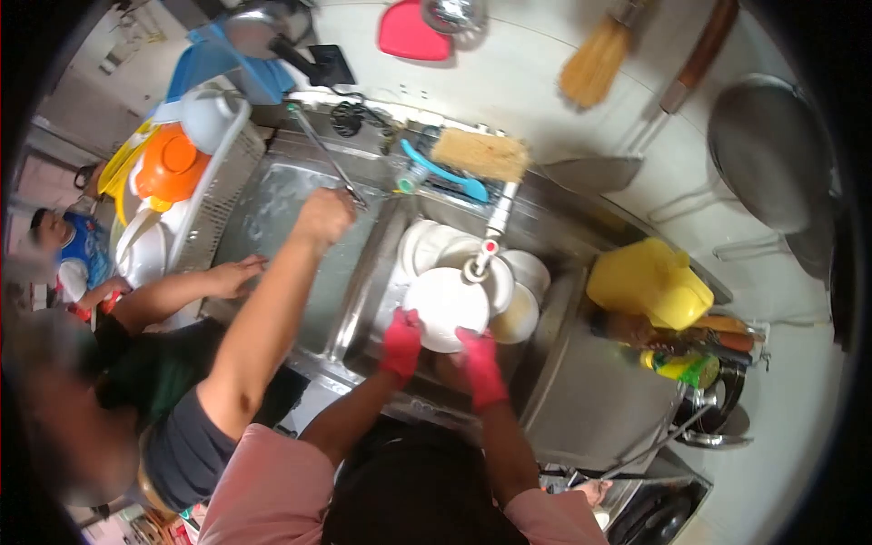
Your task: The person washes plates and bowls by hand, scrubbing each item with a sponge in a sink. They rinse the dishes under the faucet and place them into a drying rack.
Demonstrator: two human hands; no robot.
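Note:
In pink rubber gloves, both my hands hold a round white plate (445, 300) over the right sink basin (374, 304), below the faucet (490, 247). My left hand (401, 345) grips its lower left edge. On the lower right edge, my right hand (480, 361) is closed too. Behind the held plate, several other white plates (424, 245) lie in the basin. One plate (516, 318) on the right has a yellowish tint. Part of the basin floor is hidden by the dishes.
A co-worker's hand (325, 218) reaches over the water-filled left basin (272, 213). Along the back lie a sponge (477, 153) and a blue brush (445, 171). A yellow jug (649, 282) stands right. A dish rack (213, 182) holds bowls at left. Pans (763, 150) hang on the wall.

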